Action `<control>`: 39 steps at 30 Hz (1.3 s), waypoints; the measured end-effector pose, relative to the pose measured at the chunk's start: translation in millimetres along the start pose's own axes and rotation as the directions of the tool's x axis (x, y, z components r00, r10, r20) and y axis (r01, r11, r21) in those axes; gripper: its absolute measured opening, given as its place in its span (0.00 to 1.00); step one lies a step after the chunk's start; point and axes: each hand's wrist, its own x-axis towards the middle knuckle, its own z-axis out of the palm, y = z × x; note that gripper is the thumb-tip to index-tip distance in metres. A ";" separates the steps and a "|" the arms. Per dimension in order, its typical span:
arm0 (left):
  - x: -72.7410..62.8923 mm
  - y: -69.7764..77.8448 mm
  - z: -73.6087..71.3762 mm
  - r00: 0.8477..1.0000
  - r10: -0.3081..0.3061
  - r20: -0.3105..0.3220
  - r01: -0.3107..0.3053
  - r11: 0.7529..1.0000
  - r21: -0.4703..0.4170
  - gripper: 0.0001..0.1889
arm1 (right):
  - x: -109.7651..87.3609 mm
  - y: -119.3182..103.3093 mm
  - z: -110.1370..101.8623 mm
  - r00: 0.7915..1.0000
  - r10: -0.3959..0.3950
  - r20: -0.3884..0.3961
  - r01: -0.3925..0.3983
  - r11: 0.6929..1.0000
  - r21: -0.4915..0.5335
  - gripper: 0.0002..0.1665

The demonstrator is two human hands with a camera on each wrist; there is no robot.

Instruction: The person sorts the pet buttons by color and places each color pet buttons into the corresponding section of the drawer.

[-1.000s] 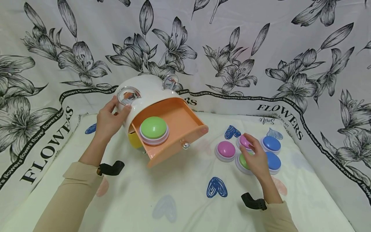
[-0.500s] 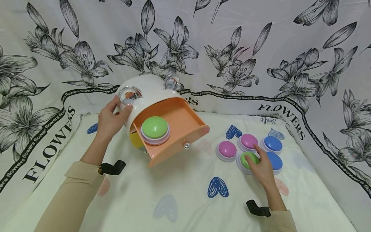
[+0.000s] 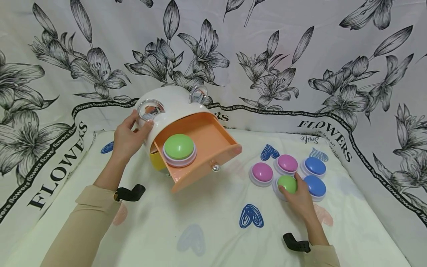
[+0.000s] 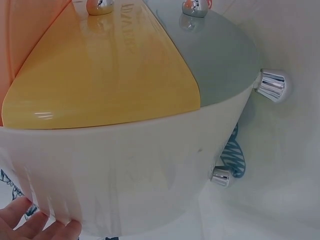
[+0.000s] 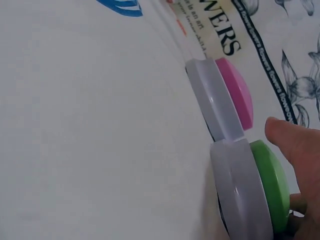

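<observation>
In the head view, my left hand (image 3: 130, 135) grips the left side of a rounded white drawer cabinet (image 3: 166, 97), thumb near one clear ear-shaped loop (image 3: 150, 110). The cabinet's orange drawer (image 3: 213, 135) is pulled out, with a green push button (image 3: 179, 147) on a white base inside. In the left wrist view, fingertips (image 4: 45, 225) lie against the white shell, below a closed yellow drawer (image 4: 100, 75). Over at the right, my right hand (image 3: 301, 196) spreads thumb and fingers around another green push button (image 3: 287, 184); the right wrist view shows its thumb apart from the dome.
Two pink push buttons (image 3: 262, 172) and two blue ones (image 3: 315, 165) stand close around the right-hand green one. A grey drawer (image 4: 225, 60) has a silver knob. Behind the white, heart-printed cloth (image 3: 217, 230) hangs a flowered cloth (image 3: 233, 66).
My right hand has moved off the rear pink push button and lowered to the green one beside it. The left hand keeps its place on the cabinet.
</observation>
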 end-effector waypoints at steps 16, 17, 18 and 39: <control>-0.2 0.8 1.0 1.000 0.014 -0.003 -0.014 1.000 -0.008 0.37 | -2.8 2.0 5.1 0.999 -0.028 -0.026 0.027 0.999 -0.034 0.52; -0.2 0.9 1.1 1.000 0.015 -0.003 -0.015 1.000 -0.006 0.38 | -3.0 2.2 5.3 0.999 -0.027 -0.031 0.026 0.999 -0.030 0.52; -0.2 1.0 1.2 1.000 0.016 -0.003 -0.016 1.000 -0.005 0.38 | -3.2 2.3 5.4 0.999 -0.025 -0.037 0.024 0.999 -0.024 0.52; -0.6 -0.1 0.9 1.000 0.007 -0.010 -0.007 1.000 0.007 0.38 | -6.0 -0.3 2.4 0.996 0.019 -0.082 -0.018 1.000 0.014 0.55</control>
